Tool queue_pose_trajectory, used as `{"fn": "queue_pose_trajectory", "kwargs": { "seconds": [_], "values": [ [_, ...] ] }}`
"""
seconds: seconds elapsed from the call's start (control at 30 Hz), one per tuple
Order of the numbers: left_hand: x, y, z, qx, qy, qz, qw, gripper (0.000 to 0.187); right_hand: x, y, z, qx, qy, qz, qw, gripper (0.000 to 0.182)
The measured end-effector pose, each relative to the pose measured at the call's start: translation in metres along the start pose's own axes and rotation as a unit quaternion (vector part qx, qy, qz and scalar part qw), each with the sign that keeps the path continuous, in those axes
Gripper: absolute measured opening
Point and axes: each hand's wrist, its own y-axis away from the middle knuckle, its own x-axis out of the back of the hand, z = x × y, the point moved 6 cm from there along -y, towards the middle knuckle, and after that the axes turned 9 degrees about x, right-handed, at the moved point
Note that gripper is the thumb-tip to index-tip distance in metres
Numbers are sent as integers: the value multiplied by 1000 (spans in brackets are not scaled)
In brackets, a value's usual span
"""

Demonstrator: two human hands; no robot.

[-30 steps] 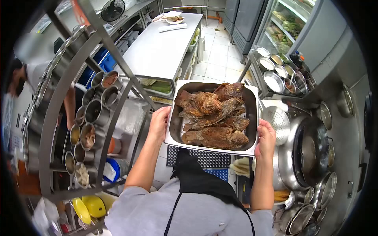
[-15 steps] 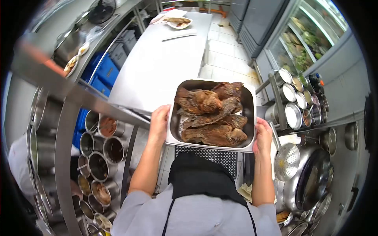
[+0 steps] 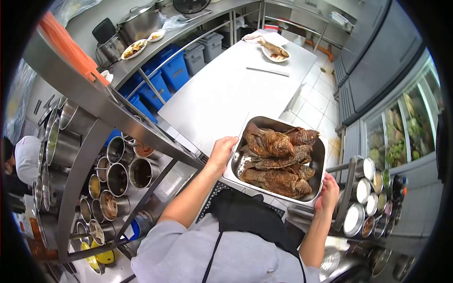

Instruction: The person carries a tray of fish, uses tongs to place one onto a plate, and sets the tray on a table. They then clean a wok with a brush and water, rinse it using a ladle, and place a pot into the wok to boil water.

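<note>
A rectangular steel tray (image 3: 227, 175) with a pale rim is held out in front of the body, over the near end of the white table. Several dark brown fried fish (image 3: 276, 184) lie piled in it. My left hand (image 3: 222, 153) grips the tray's left side, with its fingers partly hidden under the rim. On the tray's right side, my right hand (image 3: 327, 193) is closed around the edge. The tray is tilted a little in view, its right side lower.
The white table (image 3: 222, 104) bears a plate with a fish (image 3: 273, 49) at its far end. A steel shelf frame (image 3: 80, 184) with several pots stands at the left, beside another person's white cap (image 3: 28, 158). Containers (image 3: 362, 191) line the right; a skimmer (image 3: 329, 259) is below.
The view has turned, and the tray with both hands now appears farther right and lower. More of the left counter shows. Both hands keep their hold on the tray.
</note>
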Motion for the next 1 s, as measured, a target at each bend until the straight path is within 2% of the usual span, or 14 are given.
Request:
{"fn": "queue_pose_trajectory", "kwargs": {
  "seconds": [0.13, 0.37, 0.53, 0.7, 0.77, 0.83, 0.9, 0.97, 1.0],
  "values": [
    [11, -17, -15, 20, 17, -3, 1000, 24, 5, -32, 16, -11, 11, -44, 999, 30],
    [16, -21, -11, 34, 34, 32, 998, 25, -37, -33, 6, -31, 12, -48, 998, 33],
    [17, -25, -4, 36, 28, 39, 998, 26, -33, -40, 14, -47, -4, -66, 997, 33],
    [29, -26, 8, 32, 19, 75, 996, 21, -66, -40, 8, -33, 19, -64, 997, 33],
    [46, -32, 19, 43, 22, 82, 995, 26, -80, -42, 11, -38, 47, -72, 996, 35],
    [73, -51, 31, 8, -39, 106, 994, 27, -118, -33, 12, -31, 15, -80, 996, 34],
    [96, -70, 54, 7, -109, 157, 982, 40, -143, -37, 37, 2, -27, -93, 995, 34],
    [135, -111, 72, -3, -224, 213, 951, 54, -181, -24, 45, -1, -56, -122, 991, 34],
    [129, -101, 95, -11, -242, 253, 937, 59, -197, -20, 53, -16, -68, -127, 989, 34]
  ]
}}
